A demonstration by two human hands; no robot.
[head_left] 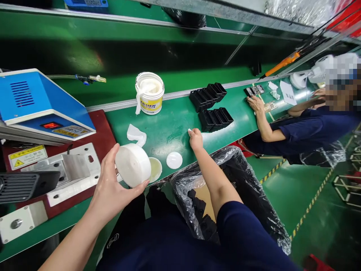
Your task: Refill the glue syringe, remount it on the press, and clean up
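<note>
My left hand [109, 188] is wrapped round a round white container [133, 164], tilted above the edge of the green bench [169, 128]. A shallow dish [155, 169] with pale paste and a small white lid [174, 160] lie just right of it. My right hand [195, 138] rests on the bench with its fingers pinched on a small white piece [189, 130] that I cannot name. Black plastic parts [214, 118] stand in rows just beyond it. A white tub with a yellow label [149, 93] and a crumpled white wipe [136, 134] lie further back.
A blue machine [36, 101] with a metal fixture [70, 167] stands on a red mat at the left. A black bag-lined bin [225, 177] holds black parts by my lap. Another person's hand [255, 102] works on small parts at the right.
</note>
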